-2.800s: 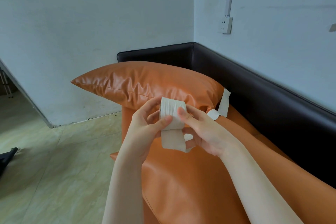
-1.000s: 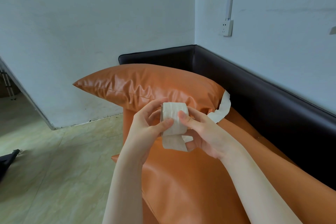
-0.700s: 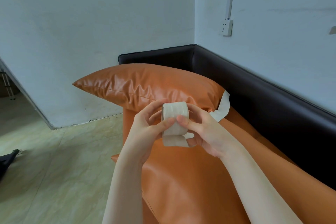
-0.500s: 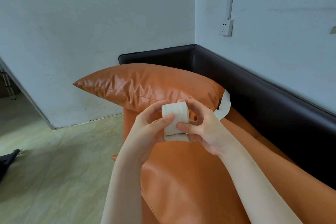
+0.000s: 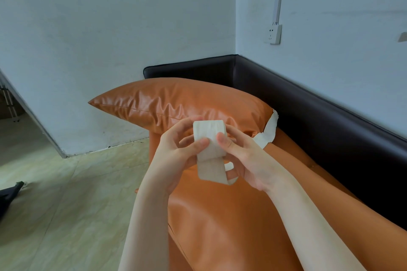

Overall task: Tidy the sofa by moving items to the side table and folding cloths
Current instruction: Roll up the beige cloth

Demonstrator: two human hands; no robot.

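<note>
A roll of white tissue paper (image 5: 209, 134) is held above the orange sofa seat (image 5: 231, 215). My left hand (image 5: 176, 156) pinches its left side with thumb on the front. My right hand (image 5: 244, 158) grips its right side, thumb pressed on the paper. A loose strip (image 5: 211, 169) hangs from the roll below my thumbs. A long tail of tissue (image 5: 269, 131) trails right, behind my right hand, up to the corner of the orange pillow (image 5: 180, 103).
The sofa's dark brown back (image 5: 319, 121) runs along the right wall and around the corner behind the pillow. Pale tiled floor (image 5: 66, 204) lies to the left, with a dark object (image 5: 8, 196) at its left edge. A wall socket (image 5: 274, 33) hangs above.
Both hands keep turning the roll, winding the loose paper onto it. The hanging strip shortened half a second ago and now hangs longer again. The tail by the pillow has shifted slightly.
</note>
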